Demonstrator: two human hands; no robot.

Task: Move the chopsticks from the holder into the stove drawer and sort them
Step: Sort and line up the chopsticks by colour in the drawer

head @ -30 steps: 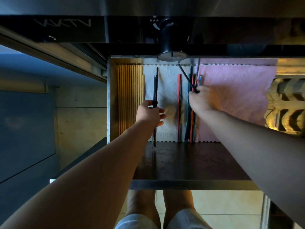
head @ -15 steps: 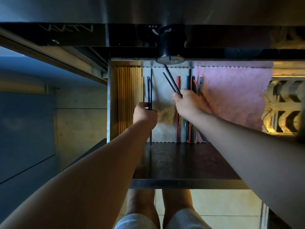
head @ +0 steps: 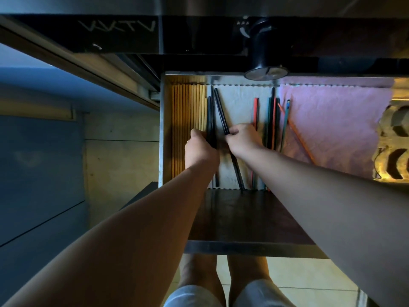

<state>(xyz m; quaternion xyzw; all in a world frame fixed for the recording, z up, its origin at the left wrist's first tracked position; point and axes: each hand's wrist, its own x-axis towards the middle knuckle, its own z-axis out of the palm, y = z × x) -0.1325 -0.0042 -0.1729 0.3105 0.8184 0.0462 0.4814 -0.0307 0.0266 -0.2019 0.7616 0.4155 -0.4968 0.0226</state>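
Sorting by colour looks like the step in hand. The left hand [head: 200, 149] curls its fingers round the straight black chopsticks [head: 211, 116], which lie just beside the row of pale wooden chopsticks [head: 188, 111] at the left wall of the open steel stove drawer [head: 162, 129]. The right hand [head: 242, 140] pinches a slanted black pair [head: 221, 116]. That pair's far tips meet the black group, and its near ends fan out over the white cloth liner [head: 239, 100].

If it were me, I'd swing those near ends leftward till everything's parallel, then let the left hand square up the tips. I'd also mind the loose red and green chopsticks [head: 273, 116] right by that wrist, they're easy to knock. The orange chopstick [head: 296, 131] lying crooked on the pink cloth [head: 332, 120] probably wants straightening too. Can't see the holder from here.
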